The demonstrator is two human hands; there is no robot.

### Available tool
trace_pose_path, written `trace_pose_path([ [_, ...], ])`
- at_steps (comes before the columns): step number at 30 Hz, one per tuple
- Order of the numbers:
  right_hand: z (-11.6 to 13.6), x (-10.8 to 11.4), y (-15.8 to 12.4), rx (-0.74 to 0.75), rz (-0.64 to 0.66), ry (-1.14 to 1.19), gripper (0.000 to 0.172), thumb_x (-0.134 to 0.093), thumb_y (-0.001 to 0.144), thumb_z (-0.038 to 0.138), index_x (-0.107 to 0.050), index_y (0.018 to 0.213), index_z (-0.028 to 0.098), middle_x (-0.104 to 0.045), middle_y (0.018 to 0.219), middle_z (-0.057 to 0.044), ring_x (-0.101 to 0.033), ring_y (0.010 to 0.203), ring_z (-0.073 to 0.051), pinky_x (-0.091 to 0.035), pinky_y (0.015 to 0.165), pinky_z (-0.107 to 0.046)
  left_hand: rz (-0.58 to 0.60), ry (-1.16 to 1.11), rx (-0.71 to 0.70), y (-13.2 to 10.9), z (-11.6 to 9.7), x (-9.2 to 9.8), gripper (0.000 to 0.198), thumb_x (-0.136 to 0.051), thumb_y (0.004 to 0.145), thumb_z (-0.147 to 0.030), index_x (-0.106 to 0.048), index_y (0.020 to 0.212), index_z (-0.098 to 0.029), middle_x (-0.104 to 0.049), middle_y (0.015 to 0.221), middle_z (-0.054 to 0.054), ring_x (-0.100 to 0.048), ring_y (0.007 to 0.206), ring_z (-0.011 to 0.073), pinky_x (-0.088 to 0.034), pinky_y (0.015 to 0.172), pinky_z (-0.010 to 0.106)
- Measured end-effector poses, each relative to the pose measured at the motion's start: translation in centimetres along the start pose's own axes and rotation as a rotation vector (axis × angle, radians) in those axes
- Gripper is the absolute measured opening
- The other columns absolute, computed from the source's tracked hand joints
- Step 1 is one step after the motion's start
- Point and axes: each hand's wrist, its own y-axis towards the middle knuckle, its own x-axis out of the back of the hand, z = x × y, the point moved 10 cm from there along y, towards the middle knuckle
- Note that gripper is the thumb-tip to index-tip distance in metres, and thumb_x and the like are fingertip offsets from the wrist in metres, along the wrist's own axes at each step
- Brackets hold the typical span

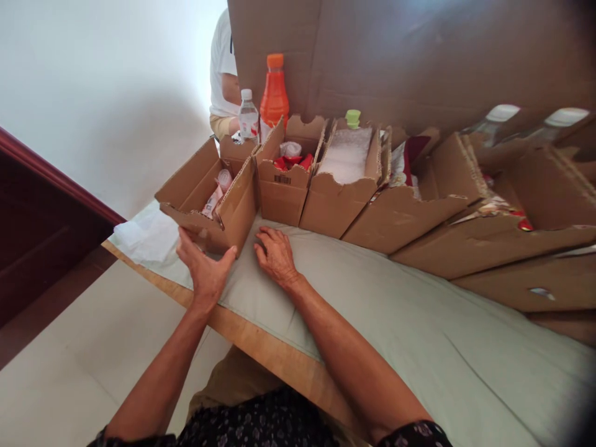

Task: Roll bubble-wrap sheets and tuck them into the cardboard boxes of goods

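Observation:
My left hand [205, 264] is at the near face of the leftmost cardboard box [239, 208], thumb and fingers spread apart against its lower front. Inside that box lie a pink roll [224, 180] and a pink packet [213, 202]. My right hand [278, 256] rests on the pale green cloth [335, 279], just right of the same box, fingers slightly bent and apart, holding nothing. The second box [280, 202] stands behind my right hand and contains a white roll [290, 149] and red packets [294, 163].
More cardboard boxes [410, 217] form a row to the right, one holding bubble wrap [347, 155]. Behind stand an orange bottle [274, 96], a clear bottle [248, 118] and a tall cardboard panel [395, 62]. A person [224, 68] is partly visible behind the panel's left edge.

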Motion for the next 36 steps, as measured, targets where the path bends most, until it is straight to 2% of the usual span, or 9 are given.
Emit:
trace_pose_path([
  [4, -0.6, 0.3, 0.0, -0.028, -0.044, 0.011, 0.031, -0.055, 0.095, 0.02, -0.076, 0.118, 0.016, -0.065, 0.14, -0.017, -0.057, 0.128, -0.032, -0.045, 0.111, -0.053, 0.026, 0.034, -0.069, 3.5, -0.8, -3.4, 0.124, -0.086, 0.07, -0.036, -0.01, 0.165, -0.017, -0.025, 0.167, 0.026, -0.025, 0.157, 0.0426, -0.025, 0.128, 0.064],
  [11, -1.1, 0.4, 0.0, -0.036, -0.079, 0.036, 0.026, -0.057, 0.093, 0.019, -0.078, 0.108, 0.018, -0.067, 0.136, -0.014, -0.059, 0.124, -0.031, -0.048, 0.108, -0.05, 0.073, 0.032, -0.079, 7.6, -1.9, -9.2, 0.117, -0.082, 0.074, -0.037, -0.012, 0.163, -0.008, -0.022, 0.169, 0.029, -0.019, 0.16, 0.0432, -0.016, 0.131, 0.062],
  [16, -1.5, 0.5, 0.1, -0.042, -0.096, 0.062, 0.025, -0.057, 0.091, 0.017, -0.078, 0.103, 0.018, -0.068, 0.134, -0.014, -0.06, 0.123, -0.031, -0.048, 0.109, -0.05, 0.189, 0.012, -0.09, 7.3, -1.7, -12.9, 0.107, -0.071, 0.084, -0.034, -0.007, 0.163, 0.001, -0.012, 0.172, 0.034, -0.009, 0.164, 0.0422, -0.015, 0.132, 0.059],
  [20, -1.9, 0.5, 0.3, -0.038, -0.124, 0.105, 0.024, -0.056, 0.09, 0.017, -0.079, 0.097, 0.017, -0.068, 0.134, -0.015, -0.06, 0.122, -0.032, -0.045, 0.112, -0.053, 0.307, 0.056, -0.151, 5.3, -1.5, -14.1, 0.094, -0.066, 0.084, -0.027, -0.019, 0.16, 0.003, -0.027, 0.168, 0.036, -0.024, 0.161, 0.0442, -0.024, 0.129, 0.062],
  [24, -2.6, 0.6, 0.5, -0.046, -0.163, 0.158, 0.023, -0.055, 0.088, 0.018, -0.078, 0.089, 0.017, -0.068, 0.131, -0.017, -0.061, 0.12, -0.033, -0.045, 0.112, -0.055, 0.454, 0.099, -0.275, 0.8, -2.1, -12.4, 0.069, -0.059, 0.086, -0.023, -0.047, 0.151, -0.005, -0.051, 0.158, 0.027, -0.044, 0.152, 0.04, -0.032, 0.126, 0.061],
  [28, -3.2, 0.7, 0.6, -0.057, -0.2, 0.21, 0.023, -0.055, 0.086, 0.02, -0.078, 0.091, 0.019, -0.07, 0.128, -0.014, -0.062, 0.12, -0.031, -0.046, 0.112, -0.053, 0.57, 0.136, -0.366, -2.6, -1.8, -7.7, 0.043, -0.068, 0.08, -0.03, -0.074, 0.123, -0.023, -0.068, 0.143, 0.013, -0.059, 0.139, 0.0337, -0.044, 0.12, 0.054],
  [30, -3.4, 0.8, 0.5, -0.061, -0.212, 0.232, 0.022, -0.055, 0.086, 0.021, -0.077, 0.089, 0.02, -0.07, 0.127, -0.013, -0.062, 0.12, -0.03, -0.046, 0.112, -0.052, 0.533, 0.189, -0.336, -1.2, -0.5, -4.3, 0.034, -0.068, 0.081, -0.034, -0.077, 0.113, -0.027, -0.071, 0.135, 0.011, -0.064, 0.13, 0.0318, -0.05, 0.115, 0.051],
  [33, -3.5, 0.8, 0.5, -0.073, -0.226, 0.259, 0.022, -0.055, 0.086, 0.023, -0.077, 0.088, 0.021, -0.07, 0.127, -0.012, -0.061, 0.119, -0.03, -0.046, 0.112, -0.053, 0.329, 0.337, -0.193, 4.4, 2.8, 1.1, 0.038, -0.061, 0.084, -0.035, -0.075, 0.117, -0.021, -0.067, 0.134, 0.018, -0.058, 0.132, 0.038, -0.042, 0.118, 0.061],
  [36, -3.5, 1.1, 0.5, -0.088, -0.236, 0.282, 0.021, -0.055, 0.085, 0.022, -0.076, 0.085, 0.021, -0.071, 0.124, -0.012, -0.062, 0.118, -0.03, -0.046, 0.112, -0.052, 0.21, 0.469, -0.04, 9.5, 6.1, 4.3, 0.043, -0.065, 0.077, -0.034, -0.074, 0.114, -0.015, -0.067, 0.126, 0.023, -0.055, 0.13, 0.0458, -0.04, 0.112, 0.068],
])
